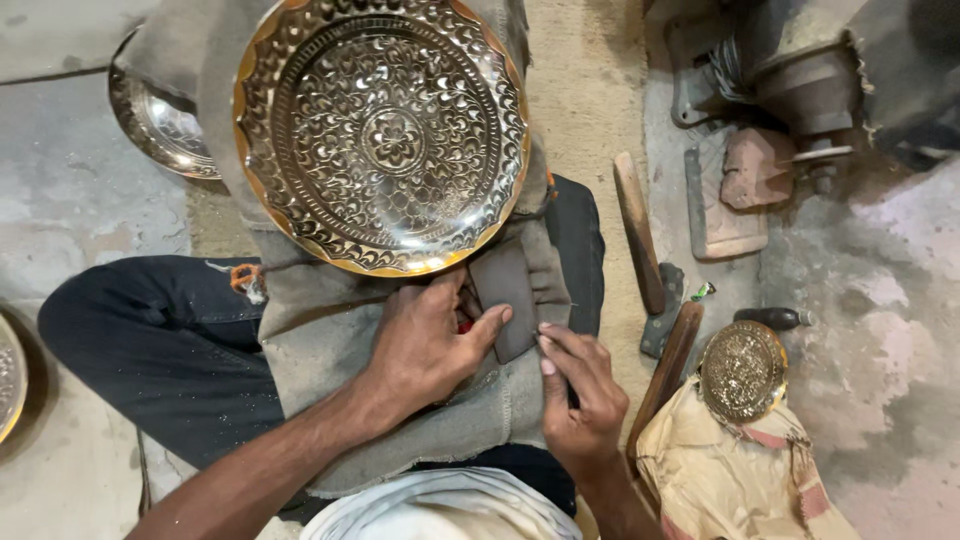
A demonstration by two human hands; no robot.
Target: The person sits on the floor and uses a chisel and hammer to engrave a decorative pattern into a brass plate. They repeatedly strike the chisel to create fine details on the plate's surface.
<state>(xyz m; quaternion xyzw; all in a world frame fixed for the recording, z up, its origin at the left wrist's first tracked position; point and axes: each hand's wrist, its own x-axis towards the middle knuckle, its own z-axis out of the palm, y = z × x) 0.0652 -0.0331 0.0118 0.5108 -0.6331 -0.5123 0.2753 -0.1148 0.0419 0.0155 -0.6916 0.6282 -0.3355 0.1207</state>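
- Engraved brass plate is sitting tilted on the grey cloth over the person's lap, its gold scalloped rim nearest the hands at about 6 o'clock.
- Left hand is lying right below that rim, so the plate is at 12 o'clock from it and just about touching the knuckles. Fingers are curled together, thumb pressing on a small dark flat piece.
- Right hand is sitting at 4 o'clock from the plate, a bit further off, fingers pinched shut on what looks like a thin dark tool, mostly hidden.
- So the left hand is the nearer one.
- Off at 3 o'clock, wooden sticks are lying on the floor, long axis roughly 12 to 6.
- A smaller engraved disc is resting at 4 o'clock.
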